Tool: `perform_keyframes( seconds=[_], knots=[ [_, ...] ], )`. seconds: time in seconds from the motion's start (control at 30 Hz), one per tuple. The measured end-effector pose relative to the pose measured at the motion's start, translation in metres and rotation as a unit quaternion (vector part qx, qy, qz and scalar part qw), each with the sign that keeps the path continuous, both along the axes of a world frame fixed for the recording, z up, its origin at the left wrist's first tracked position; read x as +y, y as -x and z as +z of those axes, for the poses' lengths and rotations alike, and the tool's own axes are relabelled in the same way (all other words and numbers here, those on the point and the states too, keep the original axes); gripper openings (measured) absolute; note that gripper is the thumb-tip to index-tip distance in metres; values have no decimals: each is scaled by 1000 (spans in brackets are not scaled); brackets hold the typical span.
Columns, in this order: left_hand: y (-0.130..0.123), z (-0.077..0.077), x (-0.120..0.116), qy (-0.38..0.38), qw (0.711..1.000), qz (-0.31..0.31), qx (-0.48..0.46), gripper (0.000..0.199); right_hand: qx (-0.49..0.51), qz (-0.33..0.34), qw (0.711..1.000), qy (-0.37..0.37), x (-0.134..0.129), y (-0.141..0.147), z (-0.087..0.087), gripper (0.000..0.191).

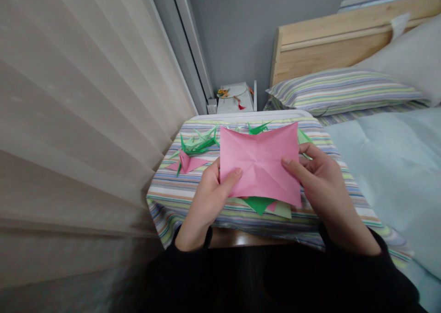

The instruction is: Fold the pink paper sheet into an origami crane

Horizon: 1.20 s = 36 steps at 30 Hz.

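A pink sheet of origami paper (pixel 260 152) with crossing creases is held up above the table. My left hand (pixel 212 191) pinches its left edge, thumb on the near face. At the right edge, my right hand (pixel 319 177) grips the sheet between thumb and fingers. Below the sheet, green paper (pixel 258 204) and pale green paper (pixel 283 209) stick out, partly hidden. Folded paper pieces lie to the left: a pink paper crane (pixel 188 162) and green paper cranes (pixel 203 144). Behind the sheet's top edge sits another green folded piece (pixel 257 128).
A striped cloth (pixel 165 184) covers the small table. Beige curtains (pixel 86 120) hang close on the left. To the right is a bed with a light blue cover (pixel 389 161), a striped pillow (pixel 347 90) and a wooden headboard (pixel 310 51). A white stand (pixel 229 104) holds small items behind the table.
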<state>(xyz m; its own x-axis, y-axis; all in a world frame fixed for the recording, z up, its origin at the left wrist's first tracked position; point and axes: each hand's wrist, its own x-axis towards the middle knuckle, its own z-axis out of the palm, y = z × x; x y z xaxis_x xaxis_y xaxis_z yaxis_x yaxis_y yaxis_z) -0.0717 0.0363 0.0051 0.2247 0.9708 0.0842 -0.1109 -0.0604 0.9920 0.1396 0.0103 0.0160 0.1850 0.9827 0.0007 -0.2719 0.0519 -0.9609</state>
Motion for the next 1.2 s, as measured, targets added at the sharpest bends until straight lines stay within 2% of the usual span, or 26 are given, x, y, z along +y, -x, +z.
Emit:
perform_keyframes(
  seconds=[0.1, 0.17, 0.27, 0.4, 0.47, 0.6, 0.7, 0.9, 1.1, 1.2],
  knots=[
    [-2, -2, 0, -7, 1000, 19, -1, 35, -23, 57, 998, -5, -1, 5, 1, 37],
    [-5, -2, -3, -5, 999, 27, 25, 33, -49, 69, 996, -22, 0, 8, -2, 33],
    [-9, 1, -7, -10, 998, 26, 64, 32, -76, 56, 995, -42, 1, 13, -7, 37],
    [-8, 3, -6, -21, 996, 69, 50, 43, -50, 40, 998, 2, 0, 14, -5, 47],
    [-6, 2, -4, -18, 996, 83, 38, 41, -43, 37, 998, 14, -1, 13, -3, 50],
    [-6, -1, -4, 13, 996, 90, -5, 25, -45, 49, 998, 8, -1, 12, -4, 33],
    [-10, 5, -8, 67, 992, 70, -75, 25, -59, 50, 997, -8, -2, 12, -6, 23],
    [-14, 18, -12, 153, 975, 6, -161, 42, -41, 82, 994, 54, -5, 9, -3, 32],
    [-11, 10, -8, 166, 975, 41, -142, 48, -16, 76, 993, 88, -5, 9, -4, 44],
    [-11, 7, -6, 182, 972, 46, -144, 55, -37, 48, 995, 81, -3, 7, -8, 51]
  ],
)
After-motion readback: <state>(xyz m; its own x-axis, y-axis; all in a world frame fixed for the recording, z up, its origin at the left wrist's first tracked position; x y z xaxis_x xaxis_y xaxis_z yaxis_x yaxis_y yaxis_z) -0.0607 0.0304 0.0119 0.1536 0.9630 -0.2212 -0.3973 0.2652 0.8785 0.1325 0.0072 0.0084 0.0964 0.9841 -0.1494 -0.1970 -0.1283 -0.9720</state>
